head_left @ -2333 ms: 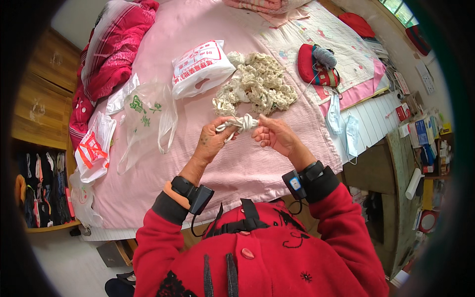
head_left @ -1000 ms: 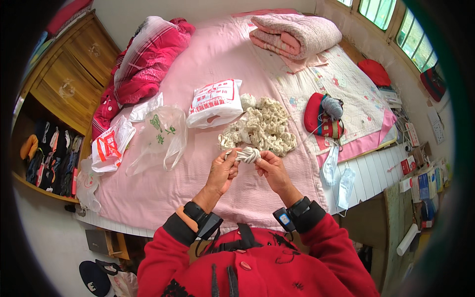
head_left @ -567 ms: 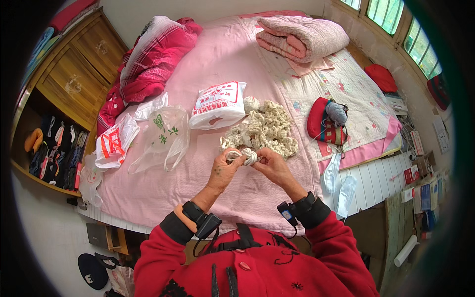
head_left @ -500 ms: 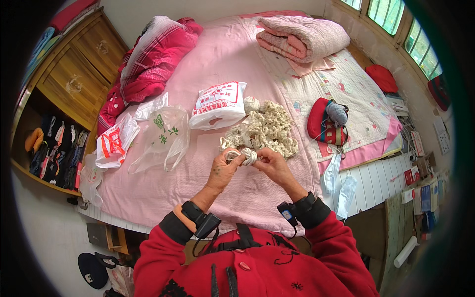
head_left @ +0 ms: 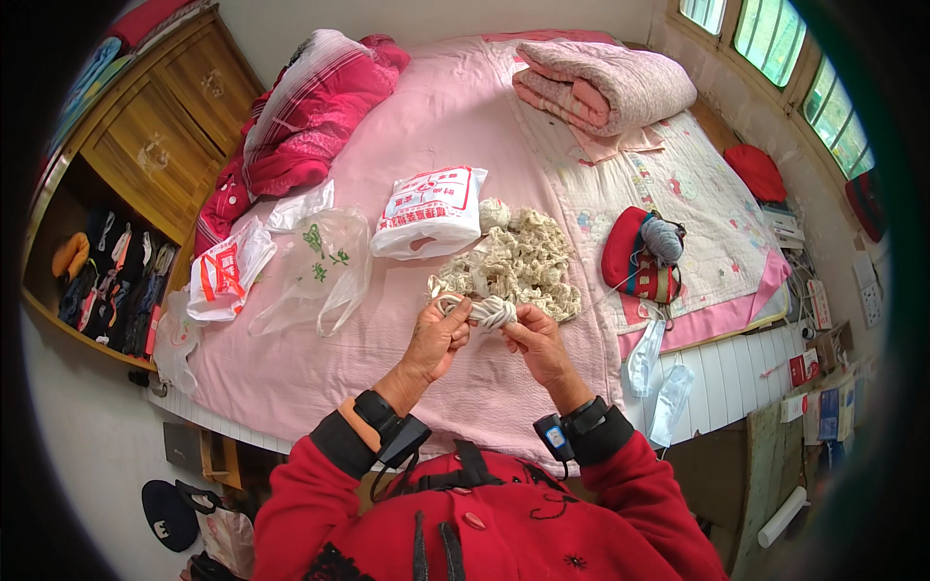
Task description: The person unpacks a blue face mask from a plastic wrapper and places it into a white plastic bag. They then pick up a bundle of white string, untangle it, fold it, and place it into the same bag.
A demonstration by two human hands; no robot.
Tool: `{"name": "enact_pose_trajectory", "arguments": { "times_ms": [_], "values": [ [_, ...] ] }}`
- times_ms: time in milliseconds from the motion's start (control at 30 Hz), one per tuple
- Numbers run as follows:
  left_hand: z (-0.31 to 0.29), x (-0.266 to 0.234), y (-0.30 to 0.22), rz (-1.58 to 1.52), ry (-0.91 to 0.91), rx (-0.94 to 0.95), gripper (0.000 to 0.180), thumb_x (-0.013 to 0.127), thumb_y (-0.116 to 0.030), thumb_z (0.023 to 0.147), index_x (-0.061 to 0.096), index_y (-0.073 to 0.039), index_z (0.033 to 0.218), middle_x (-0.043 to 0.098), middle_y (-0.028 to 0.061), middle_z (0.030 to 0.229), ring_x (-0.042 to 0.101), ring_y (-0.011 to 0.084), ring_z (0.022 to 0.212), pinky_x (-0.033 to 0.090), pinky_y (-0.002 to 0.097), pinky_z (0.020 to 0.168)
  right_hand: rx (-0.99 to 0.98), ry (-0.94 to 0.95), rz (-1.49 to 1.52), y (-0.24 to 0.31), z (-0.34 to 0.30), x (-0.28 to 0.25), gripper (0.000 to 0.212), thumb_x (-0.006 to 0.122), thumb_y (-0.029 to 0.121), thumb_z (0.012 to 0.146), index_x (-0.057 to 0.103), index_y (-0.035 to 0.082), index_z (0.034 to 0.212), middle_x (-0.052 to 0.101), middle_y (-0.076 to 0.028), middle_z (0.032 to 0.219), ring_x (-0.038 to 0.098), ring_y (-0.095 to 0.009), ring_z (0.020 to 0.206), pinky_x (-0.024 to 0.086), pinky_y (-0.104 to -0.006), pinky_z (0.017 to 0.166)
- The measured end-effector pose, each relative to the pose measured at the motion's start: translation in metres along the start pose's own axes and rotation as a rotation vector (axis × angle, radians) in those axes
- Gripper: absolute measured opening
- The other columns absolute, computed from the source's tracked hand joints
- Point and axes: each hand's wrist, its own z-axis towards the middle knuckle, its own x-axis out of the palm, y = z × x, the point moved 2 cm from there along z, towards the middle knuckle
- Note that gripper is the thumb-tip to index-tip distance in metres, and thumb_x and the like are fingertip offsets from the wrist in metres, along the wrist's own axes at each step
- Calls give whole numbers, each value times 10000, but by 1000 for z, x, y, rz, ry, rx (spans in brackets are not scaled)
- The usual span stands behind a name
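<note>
Between my two hands is a small bundle of white cord [head_left: 493,312], its strands looped and wrapped together. My left hand [head_left: 438,339] pinches the bundle's left end, where a loose loop sticks out past the fingers. The thumb and fingers of my right hand [head_left: 536,339] are closed on its right end. Just beyond my hands lies a heap of cream, ruffled cord or yarn work [head_left: 528,259] on the pink bedsheet [head_left: 387,387]. A white plastic bag with red print [head_left: 429,215] stands behind the heap on its left.
Left on the bed are a clear plastic bag [head_left: 320,266], a red-and-white bag [head_left: 229,276] and a crumpled red quilt [head_left: 320,116]. To the right lie a red pouch with grey yarn [head_left: 644,252] and blue face masks [head_left: 668,402]. A folded quilt [head_left: 610,87] is at the back.
My hands have turned slightly and drawn a little apart, so more of the cord bundle shows between them. Both still grip it. The whole view has shifted a little.
</note>
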Motion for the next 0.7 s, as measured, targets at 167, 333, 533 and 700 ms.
{"name": "enact_pose_trajectory", "arguments": {
  "times_ms": [167, 333, 533, 700],
  "values": [
    [1, -2, -2, 320, 21, 44, 90, 528, -146, 866, 470, -81, 887, 466, -11, 651, 362, 33, 483, 280, 174, 426, -67, 26, -658, 15, 14, -7, 124, 582, 69, 782, 558, 31, 898, 518, 11, 764, 482, -71, 643, 396, -207, 581],
    [1, -6, -2, 473, 57, 87, 106, 529, -153, 865, 459, -81, 899, 444, -24, 619, 367, 39, 492, 287, 180, 434, -208, 57, -915, 26, 11, -1, 126, 582, 61, 776, 560, 30, 896, 494, 16, 757, 460, -66, 633, 387, -203, 571],
    [-5, -12, -5, 279, 86, 67, 107, 532, -147, 865, 449, -83, 889, 437, -25, 632, 382, 44, 523, 301, 182, 450, -38, 6, -396, 22, 1, 6, 97, 561, 72, 809, 569, 41, 901, 541, 5, 772, 486, -52, 651, 387, -195, 560],
    [-12, -14, 2, 77, 110, 93, 115, 537, -140, 863, 437, -82, 871, 442, -18, 614, 372, 48, 504, 280, 186, 436, -71, -47, -35, 11, -7, 15, 112, 533, 68, 825, 556, 28, 927, 553, -5, 771, 493, -58, 650, 395, -197, 559]
  ]
}}
